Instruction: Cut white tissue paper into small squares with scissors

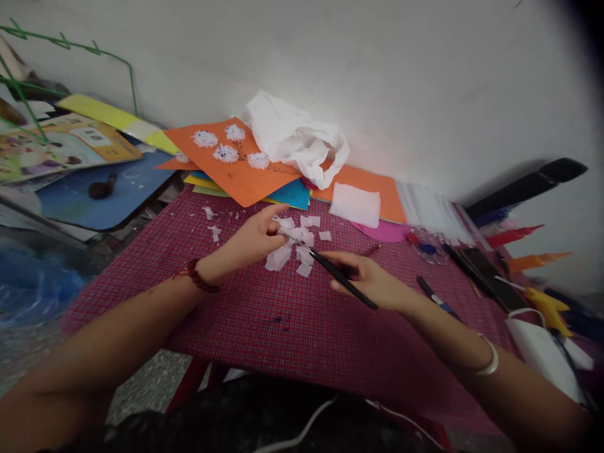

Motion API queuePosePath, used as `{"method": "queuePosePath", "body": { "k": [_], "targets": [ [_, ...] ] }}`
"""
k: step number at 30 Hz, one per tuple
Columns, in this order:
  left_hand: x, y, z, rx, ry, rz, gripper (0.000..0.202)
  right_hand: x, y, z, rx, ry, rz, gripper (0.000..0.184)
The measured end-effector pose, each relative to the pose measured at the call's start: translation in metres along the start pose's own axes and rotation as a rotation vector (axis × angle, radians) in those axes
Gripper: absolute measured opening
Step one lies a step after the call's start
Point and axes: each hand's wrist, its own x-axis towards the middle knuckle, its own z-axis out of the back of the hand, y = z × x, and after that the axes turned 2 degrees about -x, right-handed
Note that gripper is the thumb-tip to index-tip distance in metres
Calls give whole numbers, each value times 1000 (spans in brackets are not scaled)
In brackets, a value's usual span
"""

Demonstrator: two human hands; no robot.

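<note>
My left hand has its thumb and fingers closed at the edge of a scatter of white paper pieces, the index finger reaching forward. A thin white paper piece appears pinched at the fingertips, partly hidden by them. My right hand grips a slim black pen-like tool with a silvery tip. That tip points up and left at the paper pieces, close to my left fingertips. Just beyond the scatter lies a stack of white tissue squares. Smaller torn bits lie left of my left hand.
A red checked cloth covers the table. At the back are an orange sheet with white puffs, and a crumpled white bag. A marker, a white mask and glue bottles line the right side. A blue stool stands left.
</note>
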Motion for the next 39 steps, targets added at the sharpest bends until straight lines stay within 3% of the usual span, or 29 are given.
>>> {"method": "queuePosePath", "body": {
  "k": [13, 21, 23, 27, 33, 39],
  "targets": [
    [9, 7, -4, -62, -48, 67, 71, 5, -11, -6, 82, -48, -5, 56],
    [6, -10, 1, -61, 31, 135, 75, 4, -8, -3, 146, -40, -53, 52],
    [4, -13, 4, -125, 65, 165, 64, 3, -6, 0, 170, -46, -75, 53],
    [0, -10, 10, -289, 112, 341, 12, 2, -4, 5, 231, -60, -91, 56],
    [2, -5, 11, -646, -74, 497, 17, 0, -8, 5, 302, -58, -94, 52],
    [4, 0, 10, -704, -92, 388, 22, -1, -10, 3, 326, -13, -88, 54]
  ]
}}
